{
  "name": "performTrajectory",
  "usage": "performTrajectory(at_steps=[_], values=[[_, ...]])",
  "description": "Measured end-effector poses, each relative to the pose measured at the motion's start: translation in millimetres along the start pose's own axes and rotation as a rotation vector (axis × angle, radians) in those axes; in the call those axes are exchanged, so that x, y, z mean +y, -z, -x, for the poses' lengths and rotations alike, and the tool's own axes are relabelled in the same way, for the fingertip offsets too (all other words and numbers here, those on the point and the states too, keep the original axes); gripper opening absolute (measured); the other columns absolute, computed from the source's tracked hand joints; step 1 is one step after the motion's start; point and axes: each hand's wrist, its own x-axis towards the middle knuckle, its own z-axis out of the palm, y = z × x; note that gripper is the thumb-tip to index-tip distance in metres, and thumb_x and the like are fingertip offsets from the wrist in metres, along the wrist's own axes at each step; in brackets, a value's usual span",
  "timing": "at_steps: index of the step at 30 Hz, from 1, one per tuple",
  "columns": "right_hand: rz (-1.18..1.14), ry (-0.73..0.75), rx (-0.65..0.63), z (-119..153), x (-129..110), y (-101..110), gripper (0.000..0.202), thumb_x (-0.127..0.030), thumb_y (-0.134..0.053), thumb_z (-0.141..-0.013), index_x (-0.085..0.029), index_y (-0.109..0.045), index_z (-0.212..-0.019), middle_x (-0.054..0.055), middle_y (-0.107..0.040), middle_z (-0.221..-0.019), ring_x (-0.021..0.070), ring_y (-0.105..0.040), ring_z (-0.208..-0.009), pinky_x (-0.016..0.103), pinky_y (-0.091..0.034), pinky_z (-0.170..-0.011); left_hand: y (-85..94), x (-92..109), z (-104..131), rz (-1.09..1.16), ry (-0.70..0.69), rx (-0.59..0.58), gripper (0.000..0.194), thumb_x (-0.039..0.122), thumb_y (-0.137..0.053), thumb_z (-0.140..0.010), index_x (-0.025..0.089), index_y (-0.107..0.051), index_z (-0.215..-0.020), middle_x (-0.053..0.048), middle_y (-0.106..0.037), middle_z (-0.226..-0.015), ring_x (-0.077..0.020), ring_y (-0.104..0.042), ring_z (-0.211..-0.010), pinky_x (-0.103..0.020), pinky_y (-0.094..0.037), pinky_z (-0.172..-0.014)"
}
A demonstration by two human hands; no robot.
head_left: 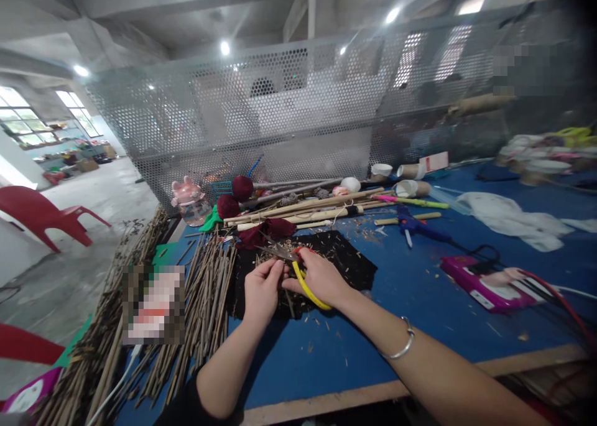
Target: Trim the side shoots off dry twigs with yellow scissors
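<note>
In the head view my right hand grips scissors with yellow and red handles, their blades opened toward the upper left. Close beside it, my left hand is closed, thumb against fingertips, at a small twig or stem too small to make out fully. Both hands are over a black cloth strewn with pale plant clippings. Dark red fabric lies just beyond the scissor blades. Left of the cloth, many thin brown sticks lie on the blue table.
Longer bundled twigs run along the left edge. Behind are red yarn balls, a pink bear-lidded jar and a perforated metal screen. At right lie a blue glue gun and a magenta power strip with cables.
</note>
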Motion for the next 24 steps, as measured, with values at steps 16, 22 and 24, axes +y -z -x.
performTrajectory(at_steps=[16, 22, 24], values=[[0.053, -0.07, -0.011, 0, 2, -3, 0.047, -0.061, -0.059, -0.065, -0.021, -0.051, -0.087, 0.003, -0.063, -0.074, 0.0182, -0.06, -0.068, 0.023, -0.027, -0.054, 0.7, 1, 0, 0.042, 0.019, -0.002, 0.032, 0.039, -0.065, -0.067, 0.012, -0.068, -0.083, -0.004, -0.066, -0.069, -0.0122, -0.057, -0.061, -0.022, -0.045, -0.06], [0.038, -0.104, 0.003, -5, 11, -7, 0.044, -0.061, -0.057, -0.067, -0.021, -0.053, -0.084, 0.001, -0.061, -0.068, 0.0161, -0.058, -0.063, 0.022, -0.024, -0.05, -2.7, 0, 0, 0.077, 0.126, -0.081, 0.041, 0.042, -0.064, -0.067, 0.014, -0.066, -0.098, -0.004, -0.066, -0.074, -0.0106, -0.056, -0.059, -0.02, -0.045, -0.053], [0.039, -0.1, 0.015, -7, 13, -7, 0.044, -0.061, -0.055, -0.068, -0.021, -0.052, -0.084, 0.001, -0.061, -0.068, 0.0156, -0.057, -0.062, 0.022, -0.024, -0.05, -2.1, -2, -1, 0.065, 0.144, -0.123, 0.04, 0.04, -0.064, -0.067, 0.014, -0.066, -0.098, -0.004, -0.066, -0.075, -0.01, -0.056, -0.059, -0.02, -0.046, -0.054]])
